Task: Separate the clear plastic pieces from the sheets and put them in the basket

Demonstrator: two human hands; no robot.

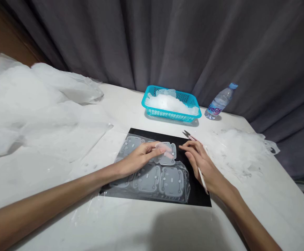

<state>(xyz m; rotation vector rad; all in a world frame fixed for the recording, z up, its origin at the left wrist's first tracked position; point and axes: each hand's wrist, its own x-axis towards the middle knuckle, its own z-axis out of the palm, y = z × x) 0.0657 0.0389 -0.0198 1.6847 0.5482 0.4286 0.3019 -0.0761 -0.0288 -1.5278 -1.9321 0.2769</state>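
Note:
My left hand (143, 157) is closed on a translucent plastic piece (171, 154), flat and roughly square, with small dots and slots; the fingers show through it. Beneath lies a clear plastic bag (186, 177) with several similar plastic pieces (148, 178) seen through it, on a black sheet (200, 195). My right hand (200, 160), fingers curved and the index stretched toward the held piece without touching it, has a slim white pen-like stick (203, 181) tucked against its palm. Just beyond those fingers are small snips (187, 134) with dark blades and a pinkish handle.
A blue basket (171, 116) holding whitish translucent pieces (167, 101) stands at the back, beside a water bottle (220, 103). Large white plastic bags (36, 94) cover the left side. A crumpled clear bag (238, 148) lies on the right of the white table (110, 223). Grey curtains (152, 42) hang behind.

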